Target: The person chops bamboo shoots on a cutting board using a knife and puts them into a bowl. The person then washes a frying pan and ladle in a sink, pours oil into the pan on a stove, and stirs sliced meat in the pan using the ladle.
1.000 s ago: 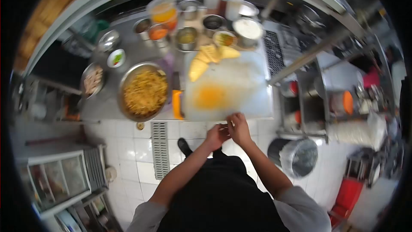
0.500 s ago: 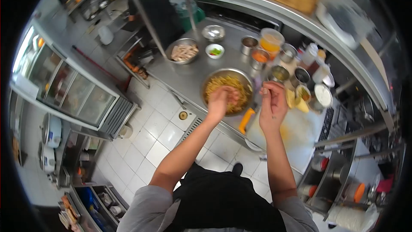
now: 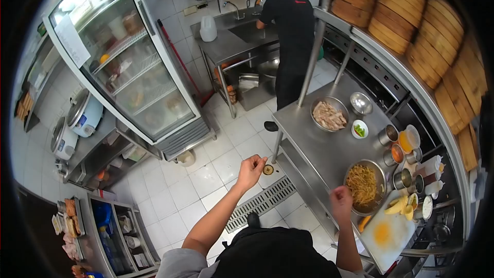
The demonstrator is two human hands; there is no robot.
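Note:
Over the tiled floor, left of the steel table, my left hand (image 3: 252,171) has its fingertips pinched together; anything between them is too small to make out. My right hand (image 3: 341,203), somewhat blurred, is at the left rim of a steel bowl (image 3: 382,175) of noodles (image 3: 362,184). Its fingers are curled closed, and their contents are hidden. Beside that bowl lie a white cutting board (image 3: 393,231) with an orange stain and an orange handle (image 3: 364,223). Farther back are a bowl of pale strips (image 3: 329,116) and a small white bowl (image 3: 359,129) with green pieces.
A co-worker (image 3: 296,36) in black stands at the sink (image 3: 247,32). A glass-door fridge (image 3: 136,67) is at left. Metal containers (image 3: 388,135) and squeeze bottles (image 3: 429,166) line the table's right side. Bamboo steamers (image 3: 396,10) sit on the upper shelf.
The view has swung left, bringing the co-worker and sink into sight. My left hand has moved out of the noodle bowl to over the floor, its fingers now pinched. My right hand is now at the bowl's left side.

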